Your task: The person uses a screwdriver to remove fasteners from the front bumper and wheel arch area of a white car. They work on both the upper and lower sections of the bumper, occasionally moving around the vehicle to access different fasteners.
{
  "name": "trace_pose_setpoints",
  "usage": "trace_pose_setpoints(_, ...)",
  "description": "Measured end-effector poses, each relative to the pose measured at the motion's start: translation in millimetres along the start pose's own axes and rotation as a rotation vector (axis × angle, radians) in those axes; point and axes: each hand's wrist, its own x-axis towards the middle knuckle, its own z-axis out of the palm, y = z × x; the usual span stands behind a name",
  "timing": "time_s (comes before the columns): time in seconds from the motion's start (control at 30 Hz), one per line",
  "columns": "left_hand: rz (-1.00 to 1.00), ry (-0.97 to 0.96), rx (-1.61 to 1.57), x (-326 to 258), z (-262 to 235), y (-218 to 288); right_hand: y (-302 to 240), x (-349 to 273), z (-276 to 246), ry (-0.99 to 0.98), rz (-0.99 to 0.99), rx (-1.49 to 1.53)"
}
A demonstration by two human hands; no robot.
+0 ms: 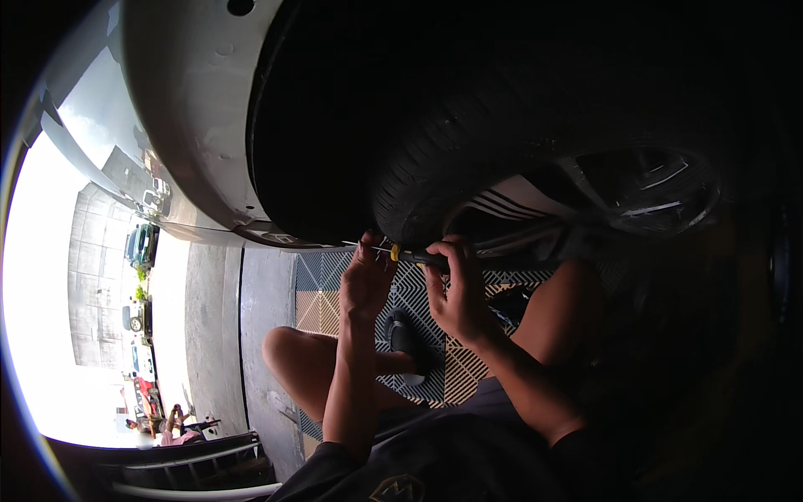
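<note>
My right hand (457, 293) is closed round the black grip of a screwdriver (416, 256) with a yellow collar. The tool lies nearly level, its thin metal shaft pointing left. At the shaft my left hand (365, 280) has its fingers closed, thumb side up; small pale bits show by those fingers, too small to name. Both hands are just below the lower edge of a car's light grey bumper or fender panel (188, 109). Right above them is the tyre (410, 188), its wheel well in deep shadow.
My bent knees (293, 364) flank the hands over patterned floor tiles (318, 309). The wheel rim (577, 188) is at the right. A dark shoe (407, 339) rests on the tiles. Parked cars (140, 247) and a person in pink (171, 435) are outside at the left.
</note>
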Motion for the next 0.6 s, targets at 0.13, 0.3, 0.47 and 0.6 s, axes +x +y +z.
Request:
trace_pose_setpoints(0.13, 0.115, 0.124, -0.136, 1.6, -6.6, -0.1, -13.1, 3.2, -3.9, 0.047, -0.096, 0.187)
trace_pose_setpoints(0.3, -0.01, 0.053, -0.083, 0.5, -29.1, 2.8, -12.9, 8.4, -8.4, -0.103, 0.191, -0.075)
trace_pose_setpoints(0.47, 0.042, 0.189, 0.038, 4.2, -10.0, -1.0, -4.8, 10.1, -11.0, -0.09, 0.04, -0.053)
trace_pose_setpoints(0.6, 0.094, 0.197, 0.116, 5.1, -21.8, 7.4, -15.5, 13.0, -9.4, -0.027, -0.093, 0.105)
